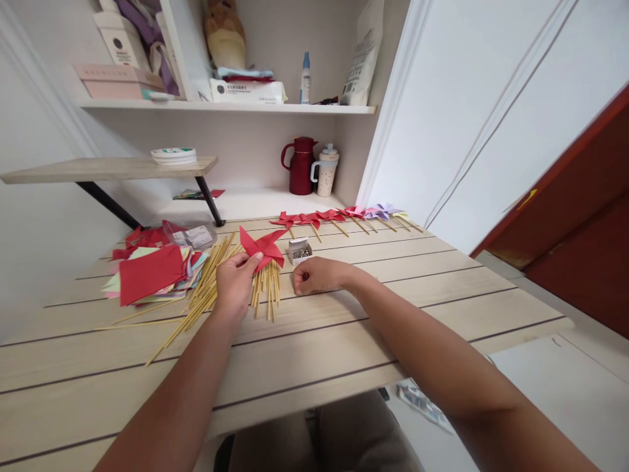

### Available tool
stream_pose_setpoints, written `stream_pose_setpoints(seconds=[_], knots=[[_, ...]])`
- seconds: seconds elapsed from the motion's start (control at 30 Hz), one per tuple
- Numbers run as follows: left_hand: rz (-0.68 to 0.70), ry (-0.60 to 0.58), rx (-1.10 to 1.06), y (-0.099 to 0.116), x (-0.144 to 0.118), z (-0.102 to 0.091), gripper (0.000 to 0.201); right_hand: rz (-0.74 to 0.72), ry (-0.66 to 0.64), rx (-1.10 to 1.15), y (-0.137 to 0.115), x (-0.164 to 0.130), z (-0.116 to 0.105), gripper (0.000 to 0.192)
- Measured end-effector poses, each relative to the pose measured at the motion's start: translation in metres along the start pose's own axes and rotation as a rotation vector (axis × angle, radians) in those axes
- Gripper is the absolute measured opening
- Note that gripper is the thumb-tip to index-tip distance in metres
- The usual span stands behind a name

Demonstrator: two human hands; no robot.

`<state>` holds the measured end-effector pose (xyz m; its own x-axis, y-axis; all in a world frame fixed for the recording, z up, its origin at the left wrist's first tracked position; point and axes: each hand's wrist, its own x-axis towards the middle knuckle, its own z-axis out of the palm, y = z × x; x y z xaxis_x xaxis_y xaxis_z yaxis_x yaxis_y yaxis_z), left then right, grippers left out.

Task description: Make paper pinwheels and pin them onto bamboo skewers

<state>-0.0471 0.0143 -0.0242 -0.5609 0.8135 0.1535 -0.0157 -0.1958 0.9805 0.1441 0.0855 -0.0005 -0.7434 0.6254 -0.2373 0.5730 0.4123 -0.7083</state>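
My left hand [234,280] pinches the lower edge of a red paper pinwheel [263,246] that rests over a small bundle of bamboo sticks [266,287]. A larger loose pile of bamboo sticks [202,293] lies just left of that hand. My right hand [317,275] rests on the wooden table [344,341] with fingers curled, just in front of a small open box of pins [299,250]; whether it holds a pin is hidden. A stack of coloured paper squares [150,272], red on top, sits to the left.
A row of finished pinwheels on sticks [344,216], red and purple, lies along the far edge. A red jug [300,165] and a white mug [325,170] stand behind them. A raised wooden shelf [108,169] on black legs overhangs the left.
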Motion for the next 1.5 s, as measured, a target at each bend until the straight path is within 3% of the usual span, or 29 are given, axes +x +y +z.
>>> stream_pose_setpoints(seconds=[0.37,0.6,1.0,1.5], knots=[[-0.024,-0.031,-0.026,-0.001,0.000,0.000,0.028,-0.039,0.044,0.123,0.013,0.008,0.002,0.011],[-0.041,-0.055,-0.002,0.000,0.000,0.000,0.029,-0.009,0.025,0.242,0.005,0.003,0.001,0.013],[-0.019,-0.070,0.003,0.001,-0.001,0.000,0.026,0.071,0.076,0.258,0.000,0.000,0.002,0.004],[-0.022,-0.114,0.069,-0.001,0.000,0.000,0.027,0.072,0.145,0.264,0.002,-0.002,0.003,0.006]])
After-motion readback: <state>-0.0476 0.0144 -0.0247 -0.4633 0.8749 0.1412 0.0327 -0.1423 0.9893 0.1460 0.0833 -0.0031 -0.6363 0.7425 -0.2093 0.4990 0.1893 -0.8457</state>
